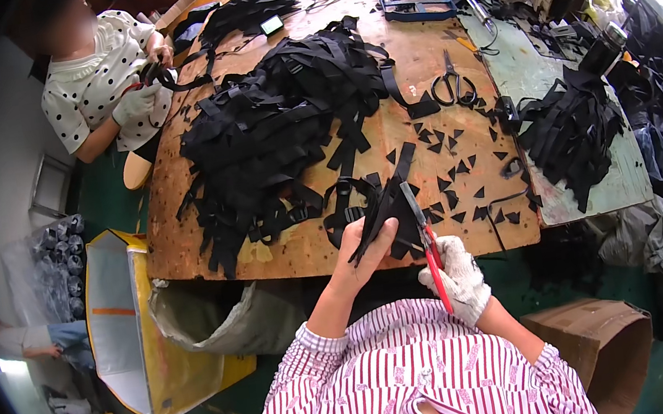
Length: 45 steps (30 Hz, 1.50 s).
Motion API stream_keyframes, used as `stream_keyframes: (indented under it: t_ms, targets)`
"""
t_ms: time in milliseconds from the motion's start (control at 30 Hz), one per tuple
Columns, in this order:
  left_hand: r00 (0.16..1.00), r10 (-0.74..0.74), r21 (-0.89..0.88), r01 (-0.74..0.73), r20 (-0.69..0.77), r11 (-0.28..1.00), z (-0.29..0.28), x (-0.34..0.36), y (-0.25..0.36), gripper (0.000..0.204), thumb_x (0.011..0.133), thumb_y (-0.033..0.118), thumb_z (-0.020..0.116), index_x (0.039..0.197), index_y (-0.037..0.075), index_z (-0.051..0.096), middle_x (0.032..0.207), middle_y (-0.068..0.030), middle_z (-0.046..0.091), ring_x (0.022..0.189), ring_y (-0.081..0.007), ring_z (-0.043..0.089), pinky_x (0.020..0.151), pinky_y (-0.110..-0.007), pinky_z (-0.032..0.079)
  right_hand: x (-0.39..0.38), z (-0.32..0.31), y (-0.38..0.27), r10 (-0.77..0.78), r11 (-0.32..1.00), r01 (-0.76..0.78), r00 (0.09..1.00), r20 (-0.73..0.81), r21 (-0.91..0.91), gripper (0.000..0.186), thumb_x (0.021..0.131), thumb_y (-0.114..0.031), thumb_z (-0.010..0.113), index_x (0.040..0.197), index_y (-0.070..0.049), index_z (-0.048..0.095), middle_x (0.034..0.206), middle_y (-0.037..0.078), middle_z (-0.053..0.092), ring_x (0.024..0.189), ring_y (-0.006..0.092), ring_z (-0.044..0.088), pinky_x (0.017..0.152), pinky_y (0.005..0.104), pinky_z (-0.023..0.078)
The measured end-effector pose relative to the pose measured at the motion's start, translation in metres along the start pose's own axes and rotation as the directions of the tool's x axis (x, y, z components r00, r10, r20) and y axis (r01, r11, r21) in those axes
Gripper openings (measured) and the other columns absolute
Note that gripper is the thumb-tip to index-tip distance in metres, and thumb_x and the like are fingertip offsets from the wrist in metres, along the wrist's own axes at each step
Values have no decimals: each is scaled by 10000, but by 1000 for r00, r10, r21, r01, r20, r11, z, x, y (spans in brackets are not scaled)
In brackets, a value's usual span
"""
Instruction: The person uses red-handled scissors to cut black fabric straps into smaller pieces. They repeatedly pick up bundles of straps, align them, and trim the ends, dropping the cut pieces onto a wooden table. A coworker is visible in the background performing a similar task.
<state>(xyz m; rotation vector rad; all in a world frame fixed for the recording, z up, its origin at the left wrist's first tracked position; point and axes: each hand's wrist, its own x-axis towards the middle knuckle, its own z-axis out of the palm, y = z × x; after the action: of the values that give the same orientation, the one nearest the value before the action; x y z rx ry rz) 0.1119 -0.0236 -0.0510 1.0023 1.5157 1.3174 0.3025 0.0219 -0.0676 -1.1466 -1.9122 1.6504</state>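
Observation:
At the table's near edge my bare left hand point(368, 242) is closed around a black webbing strap point(383, 212), whose end sticks up and away from me. My right hand point(458, 278), in a white knitted glove, grips red-handled scissors point(430, 248). Their grey blades point away from me and lie right beside the strap; whether they touch it I cannot tell. Just beyond my left hand a looped strap with a buckle point(346, 205) rests on the wood. Small black cut-off triangles point(450, 177) are scattered to the right of my hands.
A large heap of black straps point(276, 113) covers the middle of the wooden table point(271, 258). Black-handled scissors point(452, 84) and a blue tray point(414, 0) lie farther back. More straps point(570, 127) sit at right. A co-worker point(97, 79) works at far left. A cardboard box point(596, 339) stands below.

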Motion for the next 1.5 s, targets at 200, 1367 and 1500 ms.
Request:
stream_keyframes:
  t_ms: [200,1367,1500]
  targets:
    - [996,-65,-153,54,-66,987,5,-1,2,311,885,318,576,671,100,518,545,54,424,482,-28,360,443,-218,265,-3,5,10,114,980,-121,992,49,158,447,748,-233,698,1048,15,478,830,131,594,746,222,587,698,332,474]
    - [854,519,470,-446,-30,761,-10,126,83,171,914,85,503,1024,-3,600,844,-69,648,693,-95,613,570,-233,497,14,-35,24,209,585,59,953,-220,809,253,890,-209,565,1064,-75,439,688,-2,481,424,66,437,366,187,384]
    - [858,488,603,-475,158,641,22,187,-6,573,627,-98,612,1180,38,558,1212,-170,536,1111,-300,542,950,-332,423,10,-32,24,245,656,-17,950,-191,754,287,893,-260,567,1067,-77,430,677,-6,467,431,64,438,364,184,343]
